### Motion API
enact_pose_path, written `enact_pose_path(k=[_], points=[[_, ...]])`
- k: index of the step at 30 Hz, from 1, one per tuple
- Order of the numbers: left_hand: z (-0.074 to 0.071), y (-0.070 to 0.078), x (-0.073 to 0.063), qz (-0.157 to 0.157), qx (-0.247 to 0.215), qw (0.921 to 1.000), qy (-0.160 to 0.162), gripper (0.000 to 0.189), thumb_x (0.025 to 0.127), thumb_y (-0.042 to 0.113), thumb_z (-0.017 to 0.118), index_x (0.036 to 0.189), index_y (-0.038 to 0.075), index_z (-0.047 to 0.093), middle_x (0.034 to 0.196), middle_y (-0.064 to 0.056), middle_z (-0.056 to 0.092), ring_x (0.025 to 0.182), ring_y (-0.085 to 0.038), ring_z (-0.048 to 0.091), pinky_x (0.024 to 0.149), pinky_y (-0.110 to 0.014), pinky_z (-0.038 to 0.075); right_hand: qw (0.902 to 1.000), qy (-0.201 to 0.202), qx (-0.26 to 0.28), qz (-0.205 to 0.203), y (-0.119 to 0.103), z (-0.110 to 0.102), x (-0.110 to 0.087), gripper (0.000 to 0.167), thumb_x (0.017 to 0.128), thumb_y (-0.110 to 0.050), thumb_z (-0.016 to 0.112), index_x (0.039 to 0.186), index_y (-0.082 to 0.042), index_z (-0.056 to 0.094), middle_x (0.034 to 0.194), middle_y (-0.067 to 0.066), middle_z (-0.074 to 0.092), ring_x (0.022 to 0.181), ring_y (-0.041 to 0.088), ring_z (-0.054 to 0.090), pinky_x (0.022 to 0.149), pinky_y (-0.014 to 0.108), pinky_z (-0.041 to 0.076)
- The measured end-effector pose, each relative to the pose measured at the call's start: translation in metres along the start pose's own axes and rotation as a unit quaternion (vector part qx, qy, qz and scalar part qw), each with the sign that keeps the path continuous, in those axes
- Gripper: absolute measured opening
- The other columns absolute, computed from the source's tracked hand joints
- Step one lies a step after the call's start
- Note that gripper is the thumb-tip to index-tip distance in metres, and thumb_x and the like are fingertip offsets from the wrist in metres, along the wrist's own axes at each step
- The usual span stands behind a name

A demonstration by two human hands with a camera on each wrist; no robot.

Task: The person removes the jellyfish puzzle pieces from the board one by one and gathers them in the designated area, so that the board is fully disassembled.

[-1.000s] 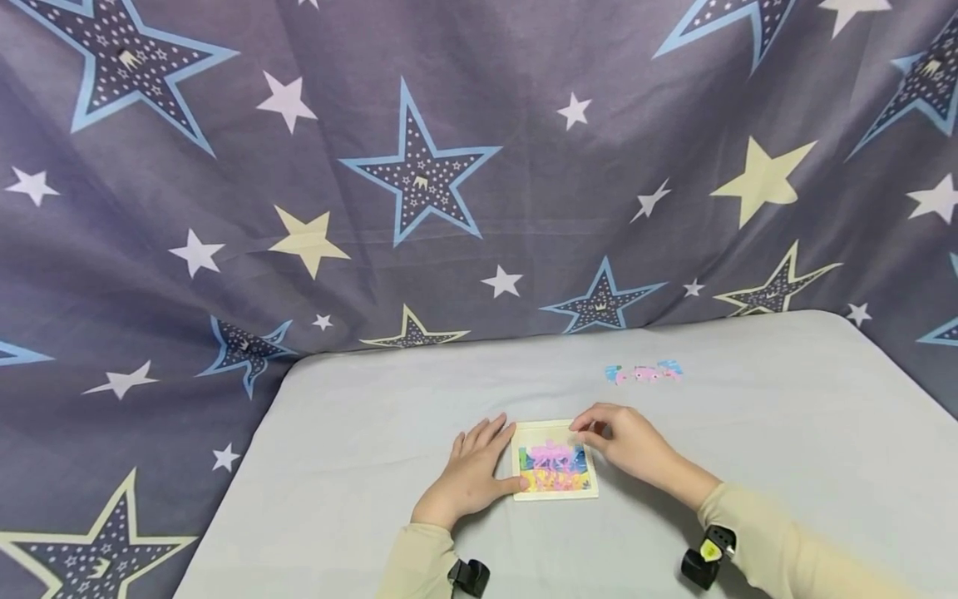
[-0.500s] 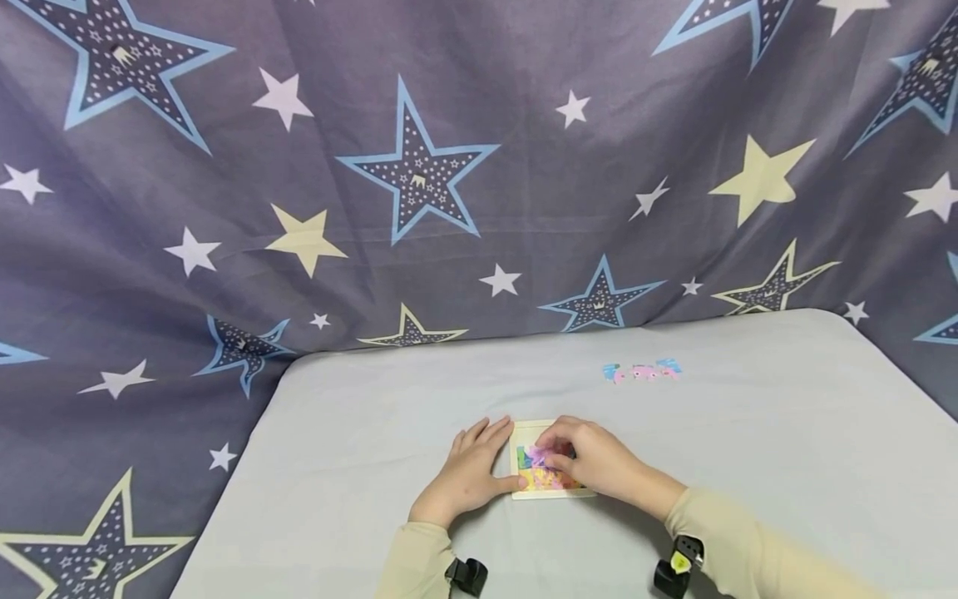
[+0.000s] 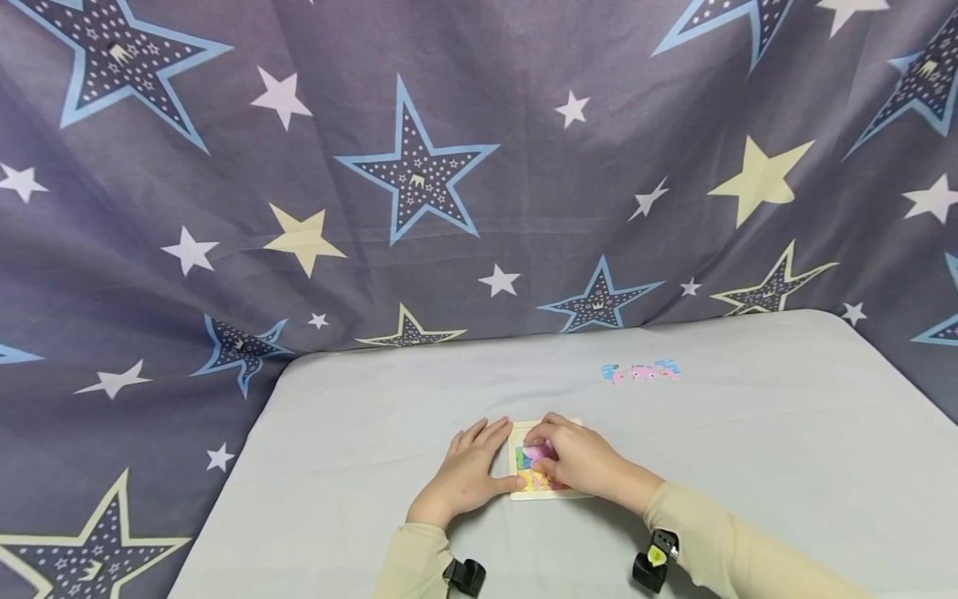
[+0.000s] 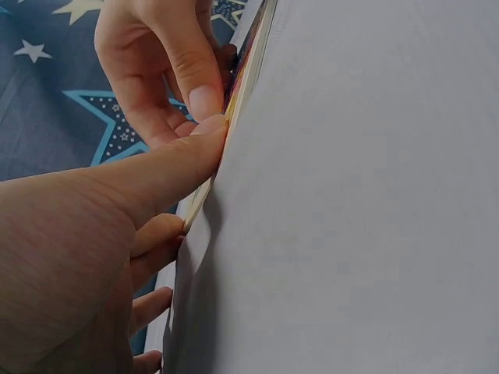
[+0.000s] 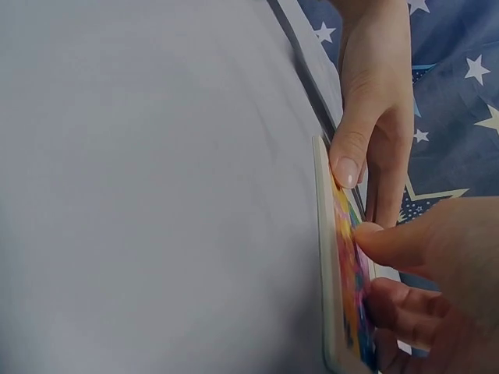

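A small square jigsaw puzzle tray (image 3: 550, 497) with a pale rim lies on the table, holding a colourful picture (image 3: 533, 480) of pink, yellow, green and blue. My left hand (image 3: 466, 482) lies along its left side, fingers spread and straight, thumb (image 4: 199, 144) over the lower left rim. Over the picture's right part bends my right hand (image 3: 587, 459), its thumb (image 5: 382, 240) and curled fingers set apart and touching the puzzle's surface. That hand hides much of the picture; I cannot tell whether it pinches a piece.
Several loose puzzle pieces (image 3: 644, 373), pink and light blue, lie in a row farther back on the grey-white table cover (image 3: 374, 424). A dark curtain (image 3: 449, 274) with stars hangs behind the table.
My right hand has moved left from the tray's upper right corner onto the picture, covering its right part. The left hand keeps its place at the tray.
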State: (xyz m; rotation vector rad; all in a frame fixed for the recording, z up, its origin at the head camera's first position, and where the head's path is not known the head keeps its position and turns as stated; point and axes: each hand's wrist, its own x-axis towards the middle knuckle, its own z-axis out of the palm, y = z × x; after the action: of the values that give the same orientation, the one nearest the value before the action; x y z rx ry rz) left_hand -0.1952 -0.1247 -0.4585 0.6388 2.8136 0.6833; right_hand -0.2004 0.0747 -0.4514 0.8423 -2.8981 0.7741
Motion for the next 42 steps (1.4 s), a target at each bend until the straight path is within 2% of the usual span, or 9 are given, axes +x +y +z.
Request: enact_pose_path(k=[4, 10, 25, 36, 42], points=[[0.0, 0.0, 0.0, 0.001, 0.001, 1.0, 0.0, 0.081, 0.077, 0.052, 0.063, 0.143, 0.015, 0.031, 0.149, 0.0, 0.027, 0.138, -0.029, 0.017, 0.111, -0.051, 0.011, 1.0, -0.009, 0.003, 0.003, -0.001, 0.001, 0.001, 0.023, 0.076, -0.02, 0.072, 0.098, -0.015, 0.067, 0.085, -0.007, 0.051, 0.064, 0.003, 0.044, 0.054, 0.02, 0.039], [0.0, 0.0, 0.0, 0.002, -0.004, 1.0, -0.001, 0.081, 0.078, 0.052, 0.062, 0.142, 0.015, 0.032, 0.149, -0.001, 0.028, 0.138, -0.029, 0.017, 0.111, -0.051, 0.01, 1.0, -0.005, -0.007, 0.001, 0.0, 0.004, 0.002, 0.023, 0.077, -0.021, 0.072, 0.101, -0.02, 0.068, 0.089, -0.007, 0.053, 0.067, 0.003, 0.045, 0.058, 0.024, 0.043], [0.0, 0.0, -0.002, 0.003, -0.003, 1.0, 0.007, 0.079, 0.077, 0.05, 0.064, 0.141, 0.014, 0.033, 0.148, -0.001, 0.029, 0.137, -0.03, 0.018, 0.111, -0.052, 0.011, 0.9979, -0.014, 0.052, 0.037, -0.001, 0.006, 0.006, 0.028, 0.073, -0.016, 0.075, 0.099, -0.019, 0.067, 0.086, -0.006, 0.053, 0.068, 0.008, 0.046, 0.057, 0.027, 0.039], [0.0, 0.001, -0.001, 0.003, -0.004, 1.0, 0.007, 0.079, 0.077, 0.05, 0.064, 0.142, 0.014, 0.033, 0.148, -0.001, 0.029, 0.137, -0.03, 0.018, 0.111, -0.051, 0.011, 0.9975, 0.0, 0.054, 0.045, 0.0, 0.009, 0.005, 0.028, 0.071, -0.019, 0.076, 0.096, -0.023, 0.063, 0.08, -0.008, 0.05, 0.064, 0.005, 0.043, 0.055, 0.026, 0.038], [0.0, 0.001, -0.001, 0.002, -0.002, 1.0, 0.005, 0.079, 0.077, 0.05, 0.063, 0.142, 0.015, 0.033, 0.148, -0.001, 0.029, 0.137, -0.03, 0.018, 0.111, -0.05, 0.011, 0.9959, 0.012, 0.064, 0.064, -0.004, 0.01, 0.005, 0.028, 0.071, -0.014, 0.076, 0.092, -0.024, 0.063, 0.08, -0.006, 0.051, 0.066, 0.008, 0.045, 0.054, 0.027, 0.038]])
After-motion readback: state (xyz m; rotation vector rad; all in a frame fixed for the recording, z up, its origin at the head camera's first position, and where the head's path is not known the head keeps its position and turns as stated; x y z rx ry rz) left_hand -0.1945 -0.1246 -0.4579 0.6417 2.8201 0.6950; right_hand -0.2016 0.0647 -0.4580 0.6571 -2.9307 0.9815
